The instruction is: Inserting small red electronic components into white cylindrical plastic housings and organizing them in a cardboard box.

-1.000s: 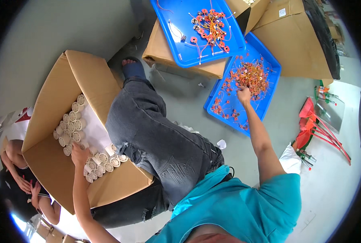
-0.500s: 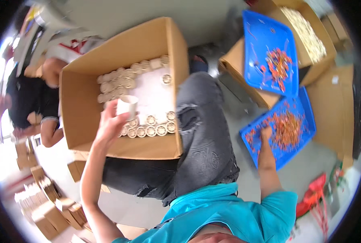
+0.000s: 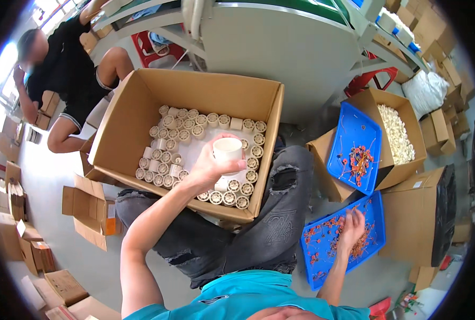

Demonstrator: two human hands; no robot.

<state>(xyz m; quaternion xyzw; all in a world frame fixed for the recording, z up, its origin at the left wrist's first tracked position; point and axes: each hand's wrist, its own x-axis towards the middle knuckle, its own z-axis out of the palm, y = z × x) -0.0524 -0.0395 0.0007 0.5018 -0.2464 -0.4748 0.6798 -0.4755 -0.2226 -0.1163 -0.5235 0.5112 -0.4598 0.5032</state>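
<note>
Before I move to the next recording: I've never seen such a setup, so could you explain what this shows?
There is no machine here, only a person's two bare hands, seen from above by a wide fisheye camera on their head; its lens bends straight edges. The left hand holds a white, cup-shaped part over an open brown cardboard box with many round, off-white parts inside. The right hand is over the lower blue rectangular tray, which holds small red parts with thin wires; whether it grips one, I can't tell.
</note>
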